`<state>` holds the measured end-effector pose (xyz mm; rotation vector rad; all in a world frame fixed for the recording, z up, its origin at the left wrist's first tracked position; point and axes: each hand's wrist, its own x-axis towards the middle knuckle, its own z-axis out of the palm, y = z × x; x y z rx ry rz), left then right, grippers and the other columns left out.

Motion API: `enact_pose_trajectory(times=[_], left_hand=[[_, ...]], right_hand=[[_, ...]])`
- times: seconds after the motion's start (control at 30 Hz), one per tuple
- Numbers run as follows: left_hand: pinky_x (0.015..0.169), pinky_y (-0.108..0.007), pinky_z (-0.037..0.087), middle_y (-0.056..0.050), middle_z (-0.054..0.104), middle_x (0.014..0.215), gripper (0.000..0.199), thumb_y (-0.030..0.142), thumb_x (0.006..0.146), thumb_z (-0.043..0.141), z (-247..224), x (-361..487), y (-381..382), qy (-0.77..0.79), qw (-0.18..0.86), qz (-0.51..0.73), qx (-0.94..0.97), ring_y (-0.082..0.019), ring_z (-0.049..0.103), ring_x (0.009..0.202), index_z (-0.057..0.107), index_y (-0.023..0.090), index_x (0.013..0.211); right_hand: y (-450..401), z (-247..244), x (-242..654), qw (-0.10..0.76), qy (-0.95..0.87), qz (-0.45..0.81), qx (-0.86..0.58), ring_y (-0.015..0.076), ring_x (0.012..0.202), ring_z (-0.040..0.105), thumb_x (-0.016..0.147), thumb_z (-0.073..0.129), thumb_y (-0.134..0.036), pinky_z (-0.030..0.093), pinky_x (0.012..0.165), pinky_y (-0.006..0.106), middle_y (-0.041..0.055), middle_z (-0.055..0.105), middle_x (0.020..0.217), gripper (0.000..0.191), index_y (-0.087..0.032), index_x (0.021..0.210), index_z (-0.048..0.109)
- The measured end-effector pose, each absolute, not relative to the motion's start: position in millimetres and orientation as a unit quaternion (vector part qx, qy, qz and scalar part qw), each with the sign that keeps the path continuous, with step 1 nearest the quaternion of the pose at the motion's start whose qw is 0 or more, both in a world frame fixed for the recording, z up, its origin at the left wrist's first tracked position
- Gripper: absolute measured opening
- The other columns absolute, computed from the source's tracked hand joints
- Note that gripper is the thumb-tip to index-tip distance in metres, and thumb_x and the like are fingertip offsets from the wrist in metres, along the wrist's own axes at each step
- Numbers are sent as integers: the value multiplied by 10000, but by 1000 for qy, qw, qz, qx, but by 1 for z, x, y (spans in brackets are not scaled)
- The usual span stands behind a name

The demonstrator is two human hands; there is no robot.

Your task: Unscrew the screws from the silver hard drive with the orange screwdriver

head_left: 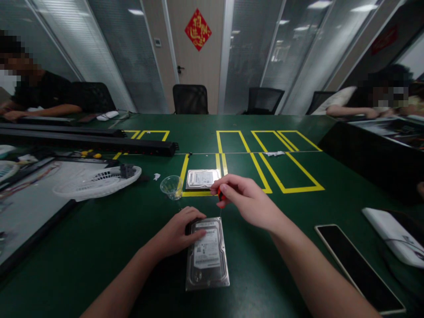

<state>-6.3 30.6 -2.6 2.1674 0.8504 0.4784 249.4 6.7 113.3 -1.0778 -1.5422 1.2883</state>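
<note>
A silver hard drive point(208, 254) with a white label lies flat on the green table in front of me. My left hand point(182, 232) grips its upper left side, thumb resting on the label and fingers over the far edge. In my right hand point(240, 194) is a small screwdriver point(221, 196) with a red and black handle, held in a pinch. Its thin shaft points down to the drive's upper right corner. A second hard drive point(202, 178) lies farther off, inside a yellow taped rectangle. Beside it stands a clear plastic cup point(171, 187).
A white-framed phone point(357, 267) and a white device point(394, 234) with a cable lie at right. To the left are a badminton racket point(99, 183), a large grey panel point(36, 198) and long black bars point(89, 140). People sit at both far sides.
</note>
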Motion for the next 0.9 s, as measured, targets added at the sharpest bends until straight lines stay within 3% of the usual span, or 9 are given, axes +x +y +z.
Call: enact_pose_trajectory(times=[0.17,0.33,0.5,0.6,0.73,0.9], left_hand=[[965,-386,521,-61,701,1221,264,321,1001,738,-1,-7,30,337,377,180,844,-262,650,1127,715,252,1255],[974,-389,520,-60,700,1224,275,327,1006,737,-1,-6,31,334,374,183,846,-260,649,1130,711,255,1270],[969,-393,520,-56,701,1202,259,318,1003,735,-3,-6,31,333,370,186,847,-258,651,1115,714,253,1253],[969,-397,525,-59,701,1204,260,318,1000,733,-2,-6,31,334,371,189,846,-259,655,1113,713,253,1251],[978,-403,528,-66,702,1206,264,312,991,735,-1,-5,31,333,373,185,846,-265,658,1117,714,245,1246],[973,-401,524,-64,701,1211,261,317,1001,732,-2,-5,31,330,372,189,847,-262,654,1124,713,251,1254]], right_hand=[[5,113,247,441,-585,516,-445,184,912,703,920,802,-349,673,732,324,73,721,1072,215,-183,972,676],[4,115,248,427,-617,504,-427,179,920,700,1017,667,-335,655,771,322,69,719,1052,164,-180,1059,699],[7,114,252,405,-633,496,-435,131,831,704,1100,478,-271,639,814,327,68,703,1120,264,-174,1132,722],[7,114,251,411,-622,497,-443,132,798,700,1063,570,-280,644,777,321,66,707,1086,184,-167,1069,716],[5,114,248,434,-593,510,-447,170,905,704,968,733,-300,664,733,304,83,723,1110,139,-174,1014,694],[4,115,248,431,-610,509,-429,179,927,698,1003,686,-316,663,772,323,68,725,1060,133,-188,1034,704]])
